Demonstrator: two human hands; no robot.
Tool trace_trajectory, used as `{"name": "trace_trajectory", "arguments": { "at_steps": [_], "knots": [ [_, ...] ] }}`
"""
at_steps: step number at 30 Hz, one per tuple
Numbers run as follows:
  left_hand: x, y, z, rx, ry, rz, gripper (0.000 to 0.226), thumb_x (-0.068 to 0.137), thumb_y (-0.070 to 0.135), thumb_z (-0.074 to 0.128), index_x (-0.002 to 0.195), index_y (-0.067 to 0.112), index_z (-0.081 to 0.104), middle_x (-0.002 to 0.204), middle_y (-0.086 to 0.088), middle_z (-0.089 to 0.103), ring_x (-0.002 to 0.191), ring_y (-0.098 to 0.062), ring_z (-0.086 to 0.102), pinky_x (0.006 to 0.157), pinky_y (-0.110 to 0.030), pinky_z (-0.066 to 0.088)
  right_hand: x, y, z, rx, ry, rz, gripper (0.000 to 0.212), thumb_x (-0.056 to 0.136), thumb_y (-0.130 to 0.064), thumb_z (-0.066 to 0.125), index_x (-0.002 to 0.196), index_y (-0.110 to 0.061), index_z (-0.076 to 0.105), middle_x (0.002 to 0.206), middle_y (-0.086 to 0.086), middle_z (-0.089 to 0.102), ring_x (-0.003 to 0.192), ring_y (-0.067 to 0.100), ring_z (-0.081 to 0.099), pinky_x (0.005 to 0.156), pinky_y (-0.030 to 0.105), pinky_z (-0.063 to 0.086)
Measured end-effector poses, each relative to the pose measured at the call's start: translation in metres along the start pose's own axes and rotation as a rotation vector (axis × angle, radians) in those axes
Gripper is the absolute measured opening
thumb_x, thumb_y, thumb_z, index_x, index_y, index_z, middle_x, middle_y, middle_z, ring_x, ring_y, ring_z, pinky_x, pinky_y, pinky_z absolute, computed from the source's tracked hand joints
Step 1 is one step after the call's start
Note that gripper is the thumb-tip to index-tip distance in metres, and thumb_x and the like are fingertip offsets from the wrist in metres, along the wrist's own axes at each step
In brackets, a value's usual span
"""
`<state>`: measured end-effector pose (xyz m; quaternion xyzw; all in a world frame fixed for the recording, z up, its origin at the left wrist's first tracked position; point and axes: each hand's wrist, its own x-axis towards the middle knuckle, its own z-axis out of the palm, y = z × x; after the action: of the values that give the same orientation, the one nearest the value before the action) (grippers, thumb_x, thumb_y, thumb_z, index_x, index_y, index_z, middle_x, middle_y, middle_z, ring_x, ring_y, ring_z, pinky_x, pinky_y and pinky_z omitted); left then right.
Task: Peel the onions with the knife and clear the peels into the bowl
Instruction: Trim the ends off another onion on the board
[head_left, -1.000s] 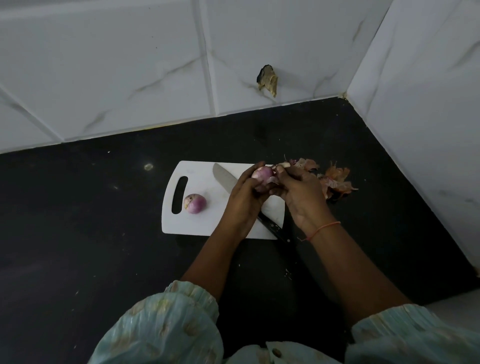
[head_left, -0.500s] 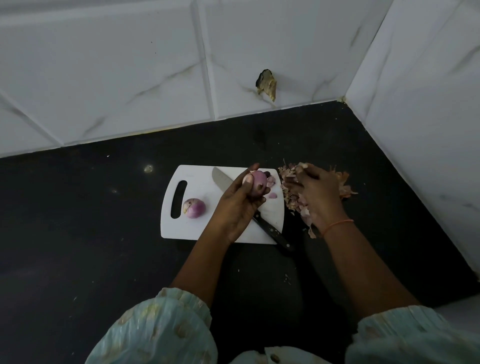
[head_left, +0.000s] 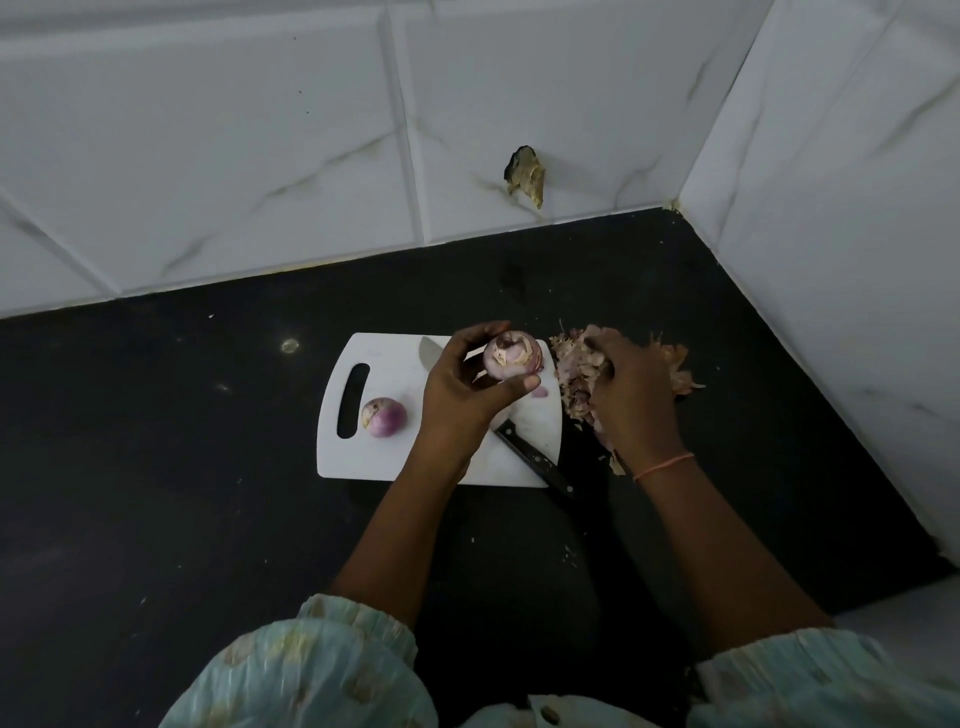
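My left hand (head_left: 457, 395): fingers (head_left: 480, 332) and thumb curled round a peeled onion (head_left: 511, 357), lifted clear above the cutting board's (head_left: 395, 462) far right corner, cut end facing up at me. Grip is firm, onion sits between thumb tip and fingertips.

My right hand (head_left: 631, 400): down on the peel pile (head_left: 576, 374), fingers bent into the scraps. Can't tell whether they actually clamp any peel or just rest on it; fingertips are hidden in the pile.

Peel pile lies on the table (head_left: 156, 467) just off the board's right edge, near the table's far right corner by the tiled walls. A few scraps trail toward me beside my right wrist, which has an orange thread band (head_left: 665, 465).

Knife (head_left: 524, 452) lies flat across the board, diagonal: blade tip at the board's far edge, black handle hanging over the near right corner. My left hand covers the middle of the blade.

Second onion (head_left: 383, 417), also peeled, sits on the board beside the handle slot, left side.

One small purple peel bit (head_left: 540, 392) on the board under the held onion.
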<state>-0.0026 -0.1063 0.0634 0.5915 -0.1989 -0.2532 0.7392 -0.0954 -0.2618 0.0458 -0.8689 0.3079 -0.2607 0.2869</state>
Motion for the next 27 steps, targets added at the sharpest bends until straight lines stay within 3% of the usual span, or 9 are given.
{"name": "trace_trajectory", "arguments": {
  "at_steps": [2,5,9,12,16,22,27],
  "knots": [
    [0.000,0.003,0.001,-0.001,-0.010,0.018,0.059,0.071,-0.014,0.078,0.124,0.006,0.060,0.117,-0.003,0.067,0.106,-0.015,0.069,0.083,-0.022,0.055,-0.002,-0.008,-0.004,0.064,0.000,-0.028,0.039,0.090,0.006,0.052,0.127,-0.004,0.062,0.122,0.012,0.065,0.116,0.019,0.060,0.101,0.021,0.042],
    [0.000,0.005,0.002,-0.014,-0.018,0.036,0.059,0.074,-0.012,0.077,0.128,0.004,0.060,0.121,-0.009,0.067,0.109,-0.019,0.068,0.087,-0.025,0.055,-0.012,-0.031,-0.005,0.375,-0.030,-0.065,0.026,0.096,-0.006,0.058,0.121,-0.007,0.065,0.112,0.003,0.067,0.101,0.002,0.064,0.081,0.017,0.054],
    [-0.003,0.009,0.003,-0.049,0.002,0.037,0.053,0.078,-0.010,0.075,0.127,0.003,0.061,0.118,-0.006,0.069,0.109,-0.018,0.068,0.086,-0.023,0.054,-0.021,-0.052,-0.003,0.755,-0.027,0.075,0.017,0.094,-0.009,0.063,0.108,-0.017,0.068,0.103,-0.008,0.071,0.093,0.019,0.071,0.069,0.038,0.062],
    [-0.004,0.010,0.001,-0.039,0.020,0.029,0.049,0.079,-0.008,0.074,0.126,0.002,0.061,0.116,-0.004,0.070,0.107,-0.014,0.068,0.084,-0.021,0.054,-0.022,-0.059,-0.006,0.734,-0.008,0.029,0.016,0.090,-0.009,0.068,0.105,-0.015,0.069,0.104,0.002,0.069,0.089,0.021,0.071,0.063,0.035,0.061],
    [-0.005,0.008,-0.002,-0.044,0.042,0.003,0.048,0.079,-0.008,0.075,0.124,0.002,0.062,0.111,0.000,0.072,0.105,-0.013,0.069,0.083,-0.021,0.054,-0.018,-0.061,-0.010,0.707,-0.024,0.093,0.007,0.087,-0.006,0.071,0.092,-0.011,0.071,0.088,-0.005,0.072,0.083,0.013,0.072,0.065,0.031,0.061],
    [-0.005,0.009,-0.002,-0.050,0.082,0.009,0.051,0.074,-0.006,0.079,0.120,0.007,0.062,0.114,-0.002,0.070,0.106,-0.016,0.069,0.085,-0.025,0.055,-0.018,-0.067,-0.010,0.705,0.029,0.165,0.007,0.085,-0.007,0.073,0.088,-0.014,0.074,0.083,0.002,0.075,0.079,0.017,0.072,0.060,0.023,0.057],
    [-0.004,0.010,-0.003,0.027,0.122,0.080,0.053,0.069,-0.005,0.084,0.113,0.010,0.059,0.117,-0.007,0.066,0.108,-0.017,0.067,0.084,-0.023,0.055,-0.017,-0.074,-0.010,0.672,0.017,0.151,0.014,0.084,-0.006,0.073,0.086,-0.020,0.073,0.082,-0.002,0.074,0.078,0.014,0.072,0.073,0.033,0.060]
  ]
}}
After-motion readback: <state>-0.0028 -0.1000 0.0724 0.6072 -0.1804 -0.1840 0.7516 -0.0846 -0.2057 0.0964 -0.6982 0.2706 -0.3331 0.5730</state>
